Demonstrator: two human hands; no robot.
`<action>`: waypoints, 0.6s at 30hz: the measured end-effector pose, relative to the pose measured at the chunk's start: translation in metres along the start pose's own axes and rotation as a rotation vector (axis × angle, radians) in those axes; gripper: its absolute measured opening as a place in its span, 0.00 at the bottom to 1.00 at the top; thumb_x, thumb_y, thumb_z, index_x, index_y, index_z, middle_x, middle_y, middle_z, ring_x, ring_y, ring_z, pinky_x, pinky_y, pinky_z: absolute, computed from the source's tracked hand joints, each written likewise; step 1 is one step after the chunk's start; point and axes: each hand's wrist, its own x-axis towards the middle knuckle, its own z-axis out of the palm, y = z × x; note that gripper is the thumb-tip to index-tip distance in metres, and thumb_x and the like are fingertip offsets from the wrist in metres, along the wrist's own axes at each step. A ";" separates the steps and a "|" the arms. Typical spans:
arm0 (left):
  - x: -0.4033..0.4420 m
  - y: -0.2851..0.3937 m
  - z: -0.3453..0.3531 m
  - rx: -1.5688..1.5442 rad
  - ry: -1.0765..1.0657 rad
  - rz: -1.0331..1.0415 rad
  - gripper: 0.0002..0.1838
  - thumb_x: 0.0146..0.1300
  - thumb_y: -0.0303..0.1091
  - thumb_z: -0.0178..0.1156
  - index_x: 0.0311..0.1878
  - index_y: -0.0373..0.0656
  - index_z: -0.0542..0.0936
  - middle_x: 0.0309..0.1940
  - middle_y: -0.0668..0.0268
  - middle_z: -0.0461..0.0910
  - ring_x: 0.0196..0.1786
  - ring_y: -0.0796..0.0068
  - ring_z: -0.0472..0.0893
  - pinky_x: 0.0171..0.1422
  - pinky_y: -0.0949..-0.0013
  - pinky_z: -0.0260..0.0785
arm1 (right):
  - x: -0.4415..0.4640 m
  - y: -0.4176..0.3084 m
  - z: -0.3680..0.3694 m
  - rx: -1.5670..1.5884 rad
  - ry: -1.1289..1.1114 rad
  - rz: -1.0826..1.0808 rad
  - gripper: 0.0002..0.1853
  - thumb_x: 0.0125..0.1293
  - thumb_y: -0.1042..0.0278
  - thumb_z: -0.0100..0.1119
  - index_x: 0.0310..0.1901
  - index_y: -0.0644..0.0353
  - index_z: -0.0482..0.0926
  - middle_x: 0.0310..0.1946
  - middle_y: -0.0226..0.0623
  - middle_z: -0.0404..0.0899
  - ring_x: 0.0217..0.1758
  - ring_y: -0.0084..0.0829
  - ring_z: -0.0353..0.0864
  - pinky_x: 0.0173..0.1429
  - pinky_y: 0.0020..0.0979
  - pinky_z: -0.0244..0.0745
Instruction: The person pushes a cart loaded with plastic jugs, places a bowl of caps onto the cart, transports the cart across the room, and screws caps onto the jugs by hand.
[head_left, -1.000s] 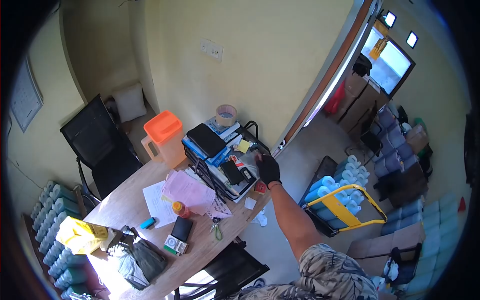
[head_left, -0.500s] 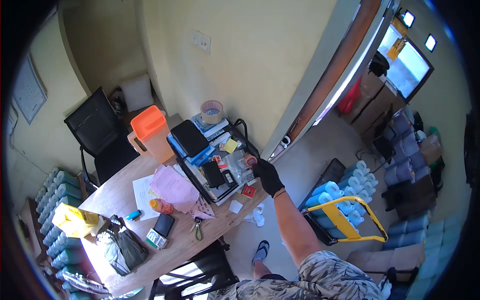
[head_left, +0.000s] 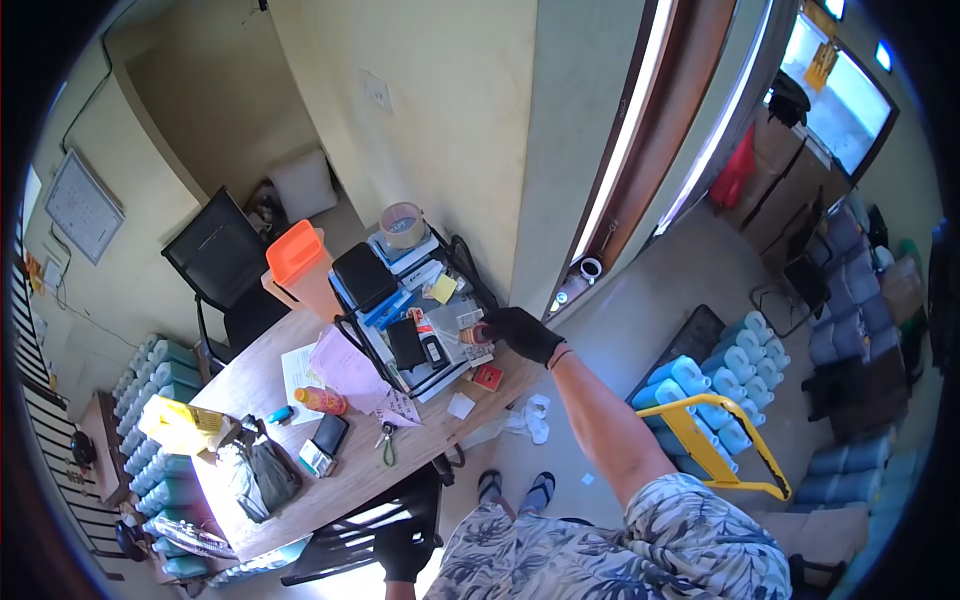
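My right hand (head_left: 520, 334), in a black glove, reaches over the right edge of a black wire tray (head_left: 437, 386). Its fingertips close on a small reddish round item (head_left: 474, 333), beside a clear plastic bag (head_left: 449, 342). The tray holds papers, a black pouch (head_left: 364, 277), a tape roll (head_left: 402, 226), a black wallet (head_left: 406, 344) and a yellow note (head_left: 442, 289). Low in the view, my left hand (head_left: 404, 550), also black-gloved, is over the dark chair (head_left: 345, 535); its fingers blend into the chair.
On the wooden table (head_left: 262, 386) are an orange-lidded container (head_left: 303, 272), pink papers (head_left: 350, 366), a bottle (head_left: 320, 401), keys (head_left: 387, 445), a bag (head_left: 262, 474) and a red box (head_left: 488, 377). A yellow-handled trolley (head_left: 700, 445) with blue bottles stands right, beyond the doorway edge.
The view has shifted and turned. My right hand has moved left over the tray with the round item, which shows more clearly than at first. My left hand has come into view at the bottom.
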 end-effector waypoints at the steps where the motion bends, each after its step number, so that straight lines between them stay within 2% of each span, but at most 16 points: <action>1: -0.001 -0.003 0.000 -0.003 -0.015 -0.015 0.12 0.45 0.51 0.76 0.29 0.57 0.90 0.25 0.65 0.85 0.30 0.57 0.85 0.35 0.57 0.75 | -0.002 -0.008 -0.001 0.006 0.002 0.003 0.15 0.73 0.64 0.63 0.56 0.62 0.84 0.47 0.37 0.87 0.51 0.29 0.82 0.60 0.34 0.76; 4: 0.010 0.003 -0.001 -0.028 -0.043 -0.032 0.13 0.45 0.51 0.76 0.31 0.57 0.91 0.26 0.67 0.87 0.30 0.59 0.86 0.36 0.58 0.76 | -0.009 -0.038 -0.015 -0.298 -0.068 -0.068 0.17 0.71 0.60 0.64 0.55 0.61 0.85 0.46 0.40 0.87 0.54 0.35 0.83 0.64 0.37 0.75; 7: 0.015 0.023 -0.032 -0.104 -0.082 -0.062 0.19 0.46 0.46 0.78 0.42 0.51 0.90 0.37 0.63 0.89 0.41 0.56 0.87 0.47 0.58 0.79 | -0.008 -0.055 -0.018 -0.432 -0.054 -0.127 0.17 0.69 0.55 0.65 0.51 0.59 0.86 0.45 0.42 0.86 0.53 0.40 0.83 0.64 0.40 0.74; 8: 0.019 0.014 -0.028 -0.104 -0.091 -0.052 0.19 0.46 0.46 0.78 0.42 0.51 0.90 0.37 0.63 0.89 0.41 0.56 0.87 0.47 0.58 0.79 | -0.005 -0.060 -0.019 -0.501 -0.050 -0.160 0.17 0.68 0.53 0.65 0.49 0.58 0.87 0.44 0.43 0.86 0.53 0.43 0.82 0.64 0.41 0.74; 9: 0.012 -0.001 -0.015 -0.106 -0.212 -0.082 0.24 0.47 0.46 0.79 0.48 0.49 0.87 0.46 0.61 0.86 0.47 0.54 0.85 0.50 0.56 0.78 | -0.001 -0.064 -0.018 -0.501 -0.044 -0.148 0.17 0.68 0.53 0.65 0.49 0.58 0.87 0.44 0.43 0.86 0.53 0.43 0.82 0.64 0.41 0.74; 11: -0.002 -0.028 0.006 -0.109 -0.455 -0.135 0.35 0.48 0.46 0.79 0.61 0.44 0.81 0.63 0.58 0.81 0.59 0.50 0.82 0.57 0.52 0.76 | 0.014 -0.072 -0.009 -0.646 -0.171 -0.233 0.17 0.67 0.52 0.64 0.45 0.57 0.88 0.44 0.43 0.86 0.53 0.45 0.81 0.64 0.43 0.74; 12: 0.004 -0.042 0.008 -0.111 -0.468 -0.119 0.35 0.48 0.46 0.79 0.61 0.44 0.81 0.63 0.58 0.81 0.59 0.50 0.82 0.57 0.52 0.76 | 0.023 -0.074 -0.006 -0.719 -0.230 -0.272 0.17 0.67 0.51 0.64 0.43 0.57 0.88 0.44 0.43 0.85 0.52 0.46 0.81 0.64 0.43 0.74; 14: 0.007 -0.056 0.020 -0.144 -0.492 -0.112 0.36 0.48 0.46 0.79 0.61 0.44 0.81 0.63 0.58 0.81 0.59 0.49 0.82 0.57 0.52 0.76 | 0.046 -0.037 0.012 -0.962 -0.115 -0.537 0.11 0.64 0.58 0.64 0.40 0.54 0.88 0.45 0.42 0.86 0.53 0.46 0.81 0.62 0.44 0.74; 16: 0.021 -0.073 0.023 -0.165 -0.532 -0.087 0.36 0.48 0.46 0.79 0.61 0.43 0.81 0.63 0.57 0.81 0.59 0.49 0.81 0.58 0.51 0.76 | 0.056 -0.026 0.028 -0.856 0.030 -0.471 0.11 0.59 0.66 0.64 0.43 0.53 0.88 0.50 0.41 0.84 0.55 0.48 0.80 0.63 0.46 0.74; 17: 0.024 -0.082 0.023 -0.173 -0.554 -0.081 0.36 0.48 0.46 0.80 0.61 0.43 0.81 0.63 0.57 0.81 0.60 0.49 0.81 0.58 0.51 0.76 | 0.055 -0.021 0.030 -0.862 0.059 -0.440 0.11 0.59 0.66 0.64 0.43 0.53 0.88 0.50 0.41 0.84 0.55 0.48 0.80 0.63 0.46 0.74; 18: 0.027 -0.093 0.022 -0.178 -0.569 -0.082 0.36 0.48 0.46 0.80 0.61 0.43 0.81 0.63 0.57 0.81 0.60 0.49 0.81 0.58 0.51 0.76 | 0.054 -0.024 0.033 -0.850 0.164 -0.548 0.14 0.57 0.69 0.64 0.46 0.53 0.87 0.52 0.42 0.83 0.56 0.49 0.80 0.63 0.47 0.74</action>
